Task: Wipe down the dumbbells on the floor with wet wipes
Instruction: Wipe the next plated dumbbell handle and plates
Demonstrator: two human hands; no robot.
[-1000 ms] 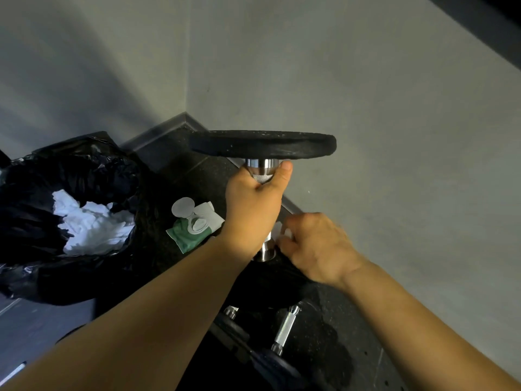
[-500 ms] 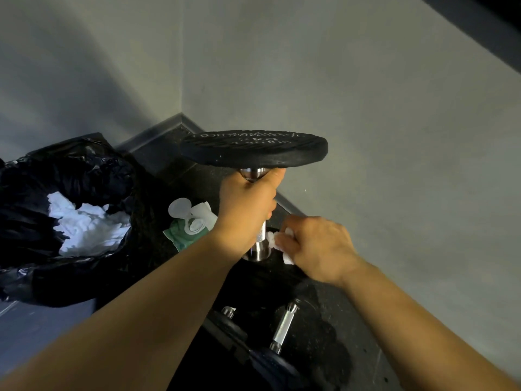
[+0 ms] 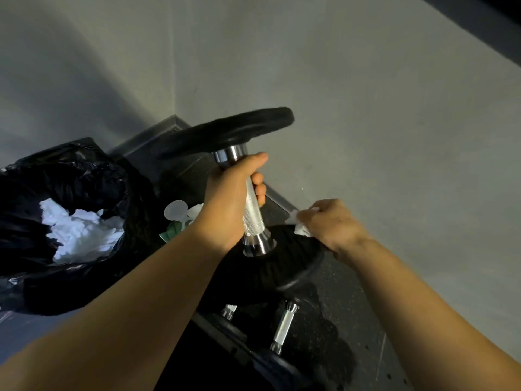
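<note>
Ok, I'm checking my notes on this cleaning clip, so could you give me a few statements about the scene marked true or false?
1. The left hand grips the dumbbell by its metal handle. True.
2. The right hand is empty. False: it pinches a white wipe at the rim of the lower plate.
3. The held dumbbell lies flat on the floor. False: it is held on end, slightly tilted, one plate above the other.
4. The black bag holds crumpled white wipes. True.
5. A second dumbbell lies on the floor below. True.
</note>
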